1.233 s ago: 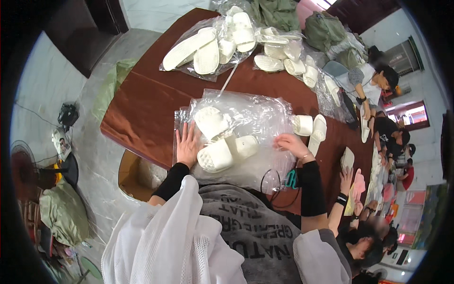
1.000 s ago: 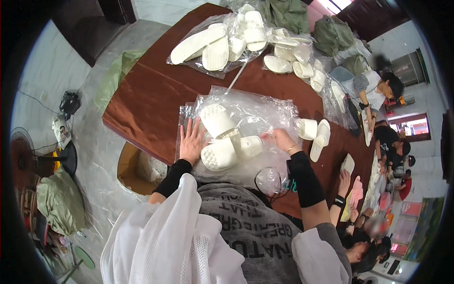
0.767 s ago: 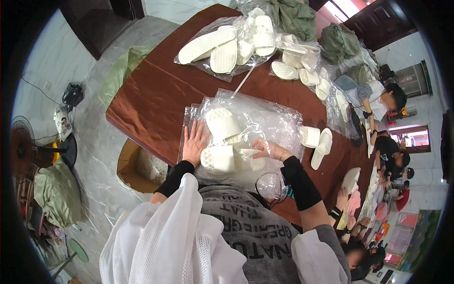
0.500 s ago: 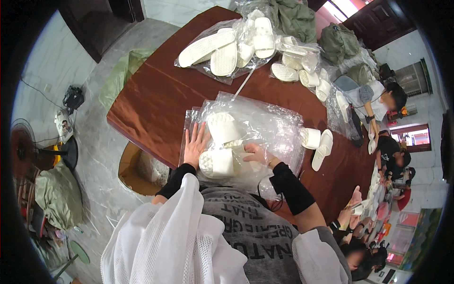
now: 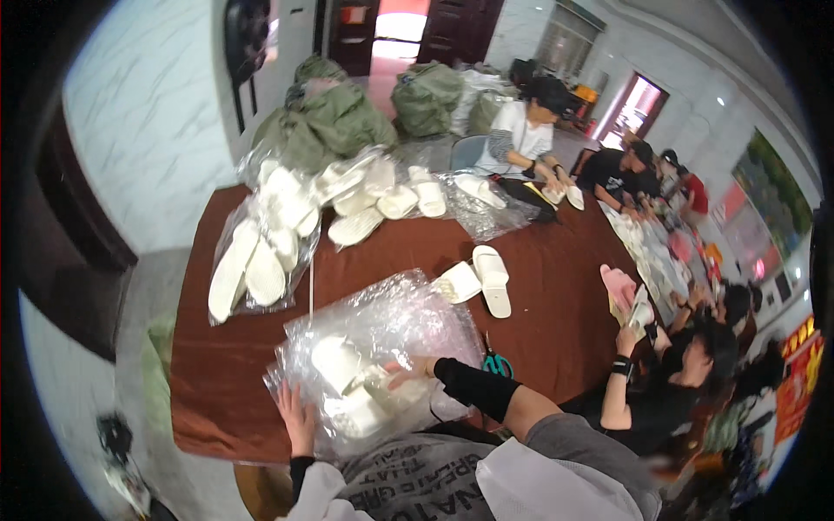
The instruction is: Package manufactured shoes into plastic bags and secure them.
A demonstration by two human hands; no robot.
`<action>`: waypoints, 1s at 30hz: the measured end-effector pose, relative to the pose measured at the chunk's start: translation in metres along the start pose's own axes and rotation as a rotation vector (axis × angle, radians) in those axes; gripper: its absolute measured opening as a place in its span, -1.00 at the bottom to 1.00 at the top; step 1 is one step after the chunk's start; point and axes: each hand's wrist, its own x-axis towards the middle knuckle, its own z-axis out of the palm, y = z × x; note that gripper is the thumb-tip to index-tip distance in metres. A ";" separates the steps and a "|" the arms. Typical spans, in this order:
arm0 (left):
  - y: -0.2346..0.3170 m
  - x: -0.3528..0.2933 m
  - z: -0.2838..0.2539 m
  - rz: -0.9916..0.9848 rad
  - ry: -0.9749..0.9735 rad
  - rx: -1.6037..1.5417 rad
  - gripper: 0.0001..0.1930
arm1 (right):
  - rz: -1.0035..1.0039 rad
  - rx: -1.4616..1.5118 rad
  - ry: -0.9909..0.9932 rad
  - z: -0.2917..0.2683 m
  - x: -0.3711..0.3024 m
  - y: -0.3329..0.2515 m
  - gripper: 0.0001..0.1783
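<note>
A pair of white slippers (image 5: 337, 365) lies in or under clear plastic at the near side of the table, their quilted straps facing left. Beneath and around them spreads a stack of clear plastic bags (image 5: 408, 308). My left hand (image 5: 297, 418) rests flat at the left edge of the bags, its fingers stretched out. From the right, my right hand (image 5: 408, 372) reaches to the heel end of the slippers. Plastic glare and blur hide its fingertips, so its grip is unclear. Right of that hand lies a pair of teal-handled scissors (image 5: 498, 363).
Two loose white slippers (image 5: 493, 282) lie beyond the bags on the brown-covered table (image 5: 556, 339). Bagged slippers (image 5: 265, 273) are heaped at the far left. Green sacks (image 5: 326, 117) stand behind. A co-worker (image 5: 526, 139) handles slippers across the table; several other people work at the right.
The view has tilted up and swung right, showing more of the room and the co-workers. Both hands stay at the bagged slippers, the left one still flat at the bags' edge.
</note>
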 end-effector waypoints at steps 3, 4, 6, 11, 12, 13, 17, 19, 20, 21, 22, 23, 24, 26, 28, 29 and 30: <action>0.022 -0.003 -0.002 0.003 0.058 -0.019 -0.46 | -0.069 0.097 0.031 -0.002 -0.018 -0.021 -0.35; 0.043 -0.002 0.006 0.023 0.058 -0.012 -0.46 | -0.093 0.097 0.054 -0.001 -0.020 -0.024 -0.34; 0.086 -0.001 0.018 -0.244 0.017 -0.724 -0.49 | -0.080 0.065 0.194 0.011 -0.010 0.000 -0.33; 0.053 -0.021 0.042 0.018 -0.096 0.289 -0.46 | -0.112 -0.163 0.126 -0.021 -0.031 -0.033 -0.32; 0.054 -0.022 0.043 -0.024 -0.083 0.352 -0.46 | -0.102 -0.222 0.166 -0.032 -0.041 -0.025 -0.30; 0.054 -0.022 0.046 -0.066 -0.068 0.414 -0.45 | -0.090 -0.282 0.205 -0.045 -0.053 -0.017 -0.28; 0.052 -0.021 0.051 -0.052 -0.045 0.462 -0.43 | 0.144 -0.444 0.506 -0.106 -0.147 0.021 -0.37; 0.048 -0.024 0.049 -0.059 -0.060 0.469 -0.42 | 0.314 -0.379 0.621 -0.122 -0.196 0.008 -0.43; 0.050 -0.021 0.050 -0.054 -0.066 0.466 -0.42 | 0.396 -0.364 0.781 -0.125 -0.216 0.010 -0.45; 0.050 -0.020 0.052 -0.062 -0.076 0.471 -0.42 | 0.454 -0.343 0.964 -0.124 -0.230 0.003 -0.45; 0.052 -0.023 0.043 -0.050 -0.078 0.475 -0.41 | 0.357 -0.325 1.096 -0.131 -0.230 0.016 -0.41; 0.047 -0.027 0.041 -0.047 -0.086 0.469 -0.40 | 0.218 -0.312 1.251 -0.131 -0.235 0.013 -0.42; 0.040 -0.030 0.043 -0.017 -0.068 0.447 -0.39 | 0.086 -0.084 1.239 -0.131 -0.239 -0.008 -0.52; 0.034 -0.028 0.048 -0.032 -0.082 0.435 -0.37 | -0.242 0.464 0.986 -0.117 -0.237 -0.072 -0.61; 0.046 -0.018 0.051 -0.054 -0.107 0.410 -0.38 | -0.335 0.643 0.726 -0.091 -0.230 -0.128 -0.57; 0.046 -0.018 0.052 -0.052 -0.098 0.380 -0.38 | -0.354 0.656 0.635 -0.078 -0.216 -0.135 -0.57; 0.039 -0.021 0.052 -0.091 -0.097 0.398 -0.38 | -0.353 0.589 0.533 -0.063 -0.196 -0.129 -0.55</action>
